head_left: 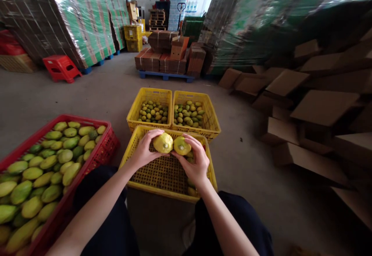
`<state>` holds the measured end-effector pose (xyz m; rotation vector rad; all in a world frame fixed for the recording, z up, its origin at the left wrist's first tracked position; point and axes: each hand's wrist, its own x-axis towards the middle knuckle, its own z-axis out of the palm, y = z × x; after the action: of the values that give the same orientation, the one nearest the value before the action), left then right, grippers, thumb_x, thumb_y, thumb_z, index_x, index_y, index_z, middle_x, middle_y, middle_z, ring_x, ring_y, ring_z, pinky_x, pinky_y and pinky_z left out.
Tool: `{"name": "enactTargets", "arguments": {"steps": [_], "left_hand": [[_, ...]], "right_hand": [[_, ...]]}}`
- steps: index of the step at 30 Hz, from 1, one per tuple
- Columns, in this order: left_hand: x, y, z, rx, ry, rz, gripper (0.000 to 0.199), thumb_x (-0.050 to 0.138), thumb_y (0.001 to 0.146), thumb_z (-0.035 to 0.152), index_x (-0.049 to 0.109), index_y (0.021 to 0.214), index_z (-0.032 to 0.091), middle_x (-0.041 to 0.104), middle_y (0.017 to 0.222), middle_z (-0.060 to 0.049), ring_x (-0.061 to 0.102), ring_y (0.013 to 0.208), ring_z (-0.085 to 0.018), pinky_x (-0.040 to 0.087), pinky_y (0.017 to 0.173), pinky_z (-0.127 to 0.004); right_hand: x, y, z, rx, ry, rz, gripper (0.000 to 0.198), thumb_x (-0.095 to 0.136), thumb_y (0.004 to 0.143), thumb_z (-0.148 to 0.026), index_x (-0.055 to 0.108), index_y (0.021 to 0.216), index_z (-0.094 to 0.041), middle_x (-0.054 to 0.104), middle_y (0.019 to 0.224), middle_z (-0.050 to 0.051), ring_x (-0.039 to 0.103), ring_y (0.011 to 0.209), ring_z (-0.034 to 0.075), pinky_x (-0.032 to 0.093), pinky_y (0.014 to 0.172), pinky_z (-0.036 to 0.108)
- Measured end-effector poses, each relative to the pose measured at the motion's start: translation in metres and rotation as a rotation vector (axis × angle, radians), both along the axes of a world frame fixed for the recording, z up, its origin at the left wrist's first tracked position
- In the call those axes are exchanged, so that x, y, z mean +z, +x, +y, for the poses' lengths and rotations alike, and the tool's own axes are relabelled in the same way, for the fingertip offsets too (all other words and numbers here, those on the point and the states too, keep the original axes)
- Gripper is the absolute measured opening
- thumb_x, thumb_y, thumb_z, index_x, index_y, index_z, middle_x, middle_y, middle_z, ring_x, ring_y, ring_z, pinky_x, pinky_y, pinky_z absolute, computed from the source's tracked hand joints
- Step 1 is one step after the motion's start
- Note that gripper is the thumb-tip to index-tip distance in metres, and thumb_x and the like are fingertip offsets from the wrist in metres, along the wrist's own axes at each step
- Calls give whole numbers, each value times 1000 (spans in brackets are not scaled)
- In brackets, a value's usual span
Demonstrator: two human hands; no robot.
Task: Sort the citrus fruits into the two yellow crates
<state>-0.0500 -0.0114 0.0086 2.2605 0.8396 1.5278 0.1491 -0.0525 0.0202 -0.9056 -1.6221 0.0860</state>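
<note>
My left hand [147,147] is closed around a yellow lemon [163,143], its tip facing me. A second, slightly greener lemon [182,146] is gripped in my right hand [199,159]. The two lemons are side by side and seem to touch, held above the near yellow crate [157,174]. Much of that crate's slotted floor shows bare, while a few lemons [191,191] lie along its right side, partly hidden by my right hand. To my left stands a red crate [109,132] heaped with green and yellow lemons [52,159].
Beyond the near crate stand two yellow crates [135,103] [213,112] partly filled with smaller-looking lemons. Farther off are a blue pallet [165,76] with cartons and a red stool [62,68]. Loose cardboard boxes [325,107] pile up at right; wrapped stacks [84,19] rise on both sides.
</note>
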Motion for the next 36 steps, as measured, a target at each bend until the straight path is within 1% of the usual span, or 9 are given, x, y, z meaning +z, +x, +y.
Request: {"name": "enactTargets", "arguments": {"steps": [10,13,14,16,20,23,25,30,36], "left_hand": [[-2,2,-1,-13,-64,-40,71,82,68,38,45,128,26,61,122,-10,59,116,-26,49,99,-46],[2,0,-2,-7,-158,-51,73,84,63,45,49,124,25,61,121,-10,60,113,-26,50,95,-43],[4,0,-2,-23,-223,-60,76,85,59,49,50,122,24,61,120,-10,60,110,-27,51,92,-42],[8,1,-3,-85,-416,-87,79,84,54,58,54,118,22,63,115,-9,62,104,-26,52,87,-38],[8,11,-3,-183,-1012,-277,65,67,64,73,61,98,17,67,88,-5,64,79,-18,53,65,-26],[3,18,-2,-232,-1380,-476,64,66,65,73,63,93,15,67,73,-3,60,57,-13,47,46,-22],[2,21,0,-274,-1488,-553,58,66,69,69,64,89,14,65,63,-2,55,47,-11,44,39,-20],[7,22,0,-311,-1511,-667,48,68,73,61,65,82,14,64,58,-1,55,42,-9,46,37,-19],[9,24,-2,-318,-1468,-722,44,73,72,55,64,84,14,68,66,-2,57,43,-10,47,35,-20]], "right_hand": [[-3,-1,0,18,-28,27,54,76,75,-20,55,125,-30,65,122,7,63,113,25,55,95,46],[-1,-1,1,34,-117,101,51,78,73,-24,58,119,-27,66,121,8,62,114,26,53,97,46],[0,-1,1,56,-198,150,50,80,71,-27,59,117,-26,67,118,8,64,110,26,54,94,45],[4,-1,3,132,-457,282,50,82,66,-36,61,110,-23,71,105,6,69,94,24,59,82,40],[8,-3,11,307,-1046,612,41,77,68,-51,62,87,-18,70,77,2,69,65,18,61,57,30],[7,-5,16,366,-1304,821,35,74,74,-48,61,81,-15,70,69,3,67,54,15,60,51,27],[7,-7,19,377,-1388,914,29,70,80,-42,63,83,-14,69,64,3,65,47,14,59,48,25],[10,-10,20,383,-1416,1009,26,58,91,-35,65,81,-12,70,59,4,65,43,14,58,44,21],[8,-9,20,411,-1394,1008,27,61,89,-37,66,80,-13,71,62,5,66,43,14,57,43,20]]}}
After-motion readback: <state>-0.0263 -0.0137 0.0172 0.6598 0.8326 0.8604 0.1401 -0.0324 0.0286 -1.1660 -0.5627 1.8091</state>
